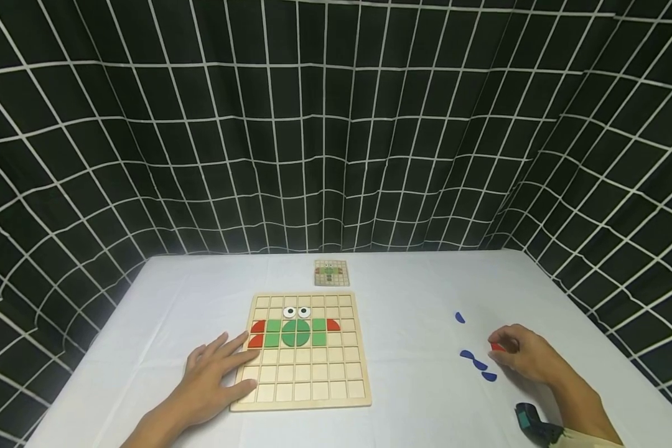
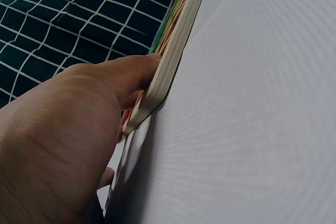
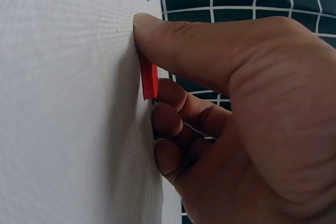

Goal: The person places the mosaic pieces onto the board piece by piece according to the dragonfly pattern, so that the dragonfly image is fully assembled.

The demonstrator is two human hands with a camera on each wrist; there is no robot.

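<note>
Head camera, and what a setting it was: a dark curtain (image 1: 336, 143) ruled with white grid lines ran across the back and wrapped round both sides, and before it stood a desk (image 1: 414, 373) under a white cloth (image 3: 58, 119), faintly creased on the left. Just left of centre lay the wooden board (image 1: 319, 372), flat, its cells carrying two round eyes (image 1: 289, 312), a green disc (image 1: 289, 328) in quarters, green squares (image 1: 318, 325) either side and red shapes (image 1: 333, 325) at the ends. Behind it, a small picture card (image 1: 331, 280) rested on the cloth. Now to the hands! On the board's left edge, the left hand (image 1: 207, 386) rested with its fingers spread. Well apart, on the far right, the right hand (image 1: 526, 354) pinched a red piece (image 1: 497, 346) between thumb and fingers, close to the cloth; whether the piece touched it, nobody could tell. Near that hand, four blue pieces (image 1: 489, 376) lay scattered, and a black device (image 1: 532, 423) sat at the wrist by a pale sleeve (image 1: 585, 440).
</note>
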